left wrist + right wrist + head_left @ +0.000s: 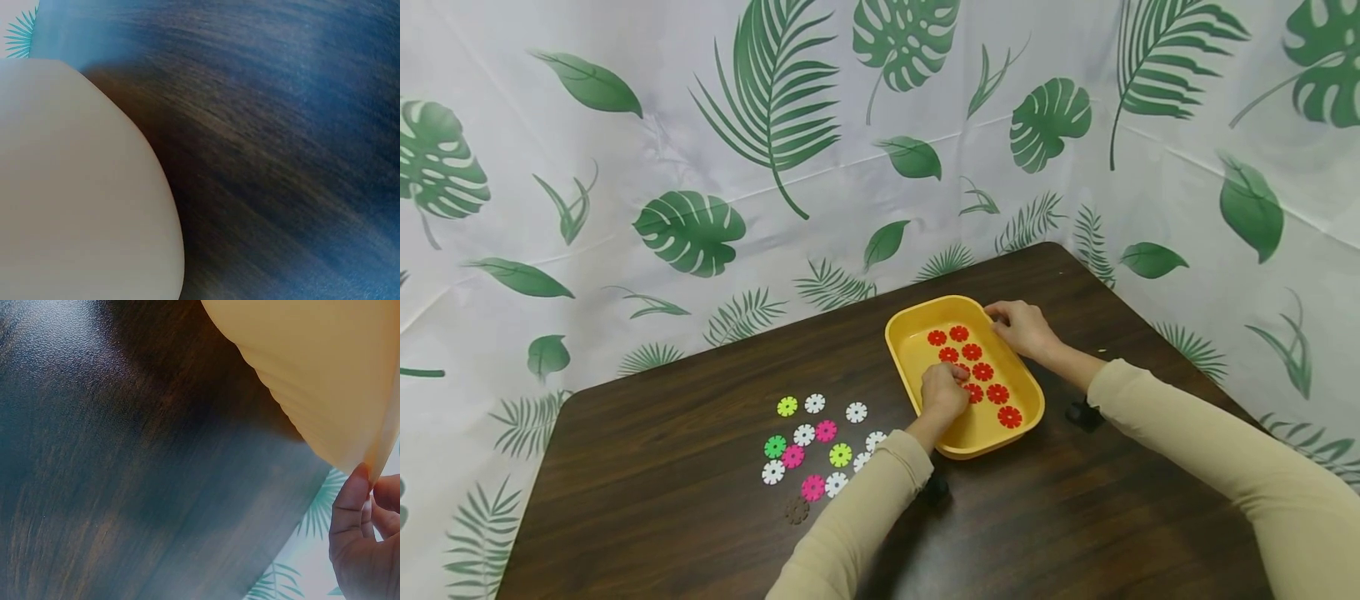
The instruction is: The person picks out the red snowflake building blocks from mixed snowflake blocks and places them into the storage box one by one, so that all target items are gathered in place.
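My left hand [945, 392] reaches over the near-left side of the yellow tray [901, 354], fingers curled. Its fingertips are right at a red notched disc [974, 393] in the tray; I cannot tell whether they hold it. Other red discs [982, 372] lie in two rough rows on the tray floor, one partly hidden by the hand. With my right hand [1026, 329] I pinch the tray's far-right rim; the right wrist view shows the thumb and fingers meeting on that yellow edge [312, 375]. The left hand does not appear in the left wrist view.
Left of the tray, loose white discs [857, 412], pink discs [813, 487], yellow-green discs [840, 455], a green disc [775, 447] and a brown disc [797, 510] lie on the dark wooden table [662, 467]. My left sleeve [857, 517] covers some. A leaf-patterned cloth [820, 167] hangs behind.
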Demonstrator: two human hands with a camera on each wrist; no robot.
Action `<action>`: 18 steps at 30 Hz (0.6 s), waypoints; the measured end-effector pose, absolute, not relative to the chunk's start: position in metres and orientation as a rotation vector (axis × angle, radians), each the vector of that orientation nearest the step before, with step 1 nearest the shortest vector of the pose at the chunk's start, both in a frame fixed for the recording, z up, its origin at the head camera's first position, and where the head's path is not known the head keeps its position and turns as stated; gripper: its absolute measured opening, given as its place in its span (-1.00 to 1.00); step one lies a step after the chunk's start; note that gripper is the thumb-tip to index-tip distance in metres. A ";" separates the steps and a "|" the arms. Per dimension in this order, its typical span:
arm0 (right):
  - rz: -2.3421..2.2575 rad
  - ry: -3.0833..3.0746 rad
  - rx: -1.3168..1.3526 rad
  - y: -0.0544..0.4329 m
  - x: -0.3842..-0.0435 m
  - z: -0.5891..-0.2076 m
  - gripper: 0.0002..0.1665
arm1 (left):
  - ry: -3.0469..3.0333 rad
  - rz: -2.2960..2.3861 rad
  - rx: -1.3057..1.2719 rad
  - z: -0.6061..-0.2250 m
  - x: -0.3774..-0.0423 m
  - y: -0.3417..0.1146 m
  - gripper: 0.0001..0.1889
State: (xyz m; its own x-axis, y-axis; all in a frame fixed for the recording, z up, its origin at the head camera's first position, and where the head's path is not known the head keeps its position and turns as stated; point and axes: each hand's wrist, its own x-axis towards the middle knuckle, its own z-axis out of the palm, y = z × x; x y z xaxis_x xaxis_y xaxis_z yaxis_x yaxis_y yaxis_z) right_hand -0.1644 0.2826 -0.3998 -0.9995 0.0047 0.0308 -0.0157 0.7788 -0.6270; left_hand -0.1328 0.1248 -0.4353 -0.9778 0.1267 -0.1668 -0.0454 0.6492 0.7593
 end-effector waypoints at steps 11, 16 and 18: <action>1.029 -2.937 0.003 0.282 -0.165 -0.400 -0.62 | 2.671 1.232 0.071 -0.433 -0.131 0.124 -0.81; 1.032 -2.934 0.000 0.282 -0.164 -0.400 -0.63 | 2.635 1.270 0.018 -0.433 -0.131 0.124 -0.81; 1.030 -2.934 0.006 0.282 -0.164 -0.400 -0.63 | 2.619 1.296 -0.008 -0.433 -0.131 0.125 -0.82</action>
State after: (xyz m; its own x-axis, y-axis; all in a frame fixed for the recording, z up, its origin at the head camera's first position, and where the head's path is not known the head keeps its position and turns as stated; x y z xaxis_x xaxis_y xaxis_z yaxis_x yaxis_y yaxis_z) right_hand -0.1635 0.2818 -0.4000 -0.9995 0.0071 0.0313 -0.0140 0.7805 -0.6249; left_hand -0.1314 0.1248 -0.4328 -0.9760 0.0916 -0.1977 -0.1016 0.6114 0.7848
